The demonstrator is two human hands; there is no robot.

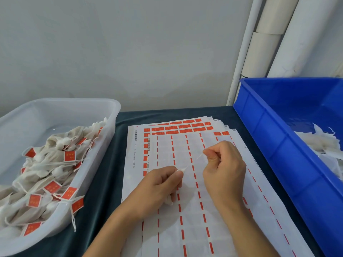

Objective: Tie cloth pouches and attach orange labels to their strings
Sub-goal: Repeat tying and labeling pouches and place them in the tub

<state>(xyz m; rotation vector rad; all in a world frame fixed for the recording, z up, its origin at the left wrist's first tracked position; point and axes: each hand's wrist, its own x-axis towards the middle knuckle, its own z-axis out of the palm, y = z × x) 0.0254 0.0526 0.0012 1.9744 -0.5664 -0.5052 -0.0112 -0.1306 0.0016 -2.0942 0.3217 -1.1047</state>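
My left hand (pixel 159 184) grips a small white cloth pouch (pixel 168 200), mostly hidden in the palm, with its gathered neck poking out by the thumb. A thin white string (pixel 193 162) runs taut from that neck up to my right hand (pixel 223 167), which pinches the string's end between thumb and forefinger. Both hands hover over a stack of label sheets (pixel 194 210); the top sheet is stripped of labels, and orange labels (pixel 178 127) remain on the sheets beneath at the far edge.
A clear plastic tub (pixel 111 112) on the left holds several tied pouches with orange labels. A blue crate (pixel 269 130) on the right holds loose white pouches (pixel 321 143). Dark cloth covers the table (pixel 104 182). White pipes stand at the back right.
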